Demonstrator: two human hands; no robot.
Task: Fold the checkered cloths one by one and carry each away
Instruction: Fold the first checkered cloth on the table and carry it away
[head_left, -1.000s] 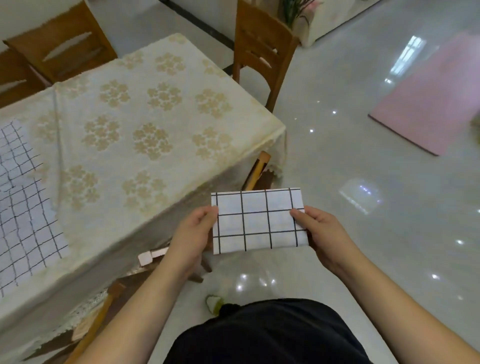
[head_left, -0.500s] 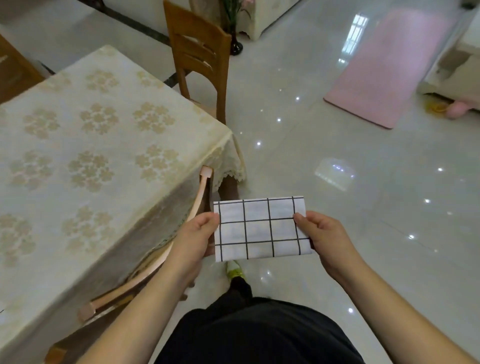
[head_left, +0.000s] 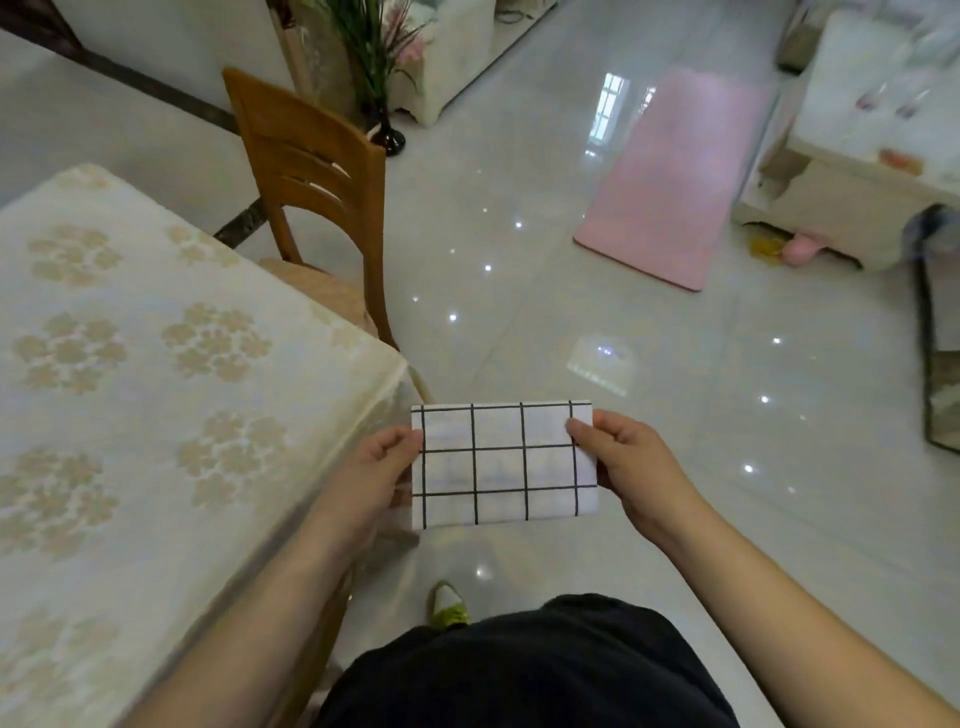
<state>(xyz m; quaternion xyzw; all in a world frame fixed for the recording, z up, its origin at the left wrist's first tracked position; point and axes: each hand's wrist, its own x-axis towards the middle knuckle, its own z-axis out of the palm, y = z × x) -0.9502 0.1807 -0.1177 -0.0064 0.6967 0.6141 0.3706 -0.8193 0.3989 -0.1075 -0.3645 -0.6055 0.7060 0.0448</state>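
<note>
A white cloth with a black grid (head_left: 501, 462), folded into a small flat rectangle, is held level in front of my waist, over the floor just past the table's corner. My left hand (head_left: 376, 467) pinches its left edge, thumb on top. My right hand (head_left: 623, 462) pinches its right edge the same way. No other checkered cloth is in view.
The table with a cream flowered tablecloth (head_left: 130, 389) fills the left side. A wooden chair (head_left: 317, 171) stands at its far end, a potted plant (head_left: 374, 57) behind it. A pink mat (head_left: 675, 171) lies on the glossy floor ahead; white furniture (head_left: 857, 145) stands at the right.
The view has swung right, away from the table; the unfolded checkered cloth on the table has left the frame. Both hands still hold the folded cloth the same way.
</note>
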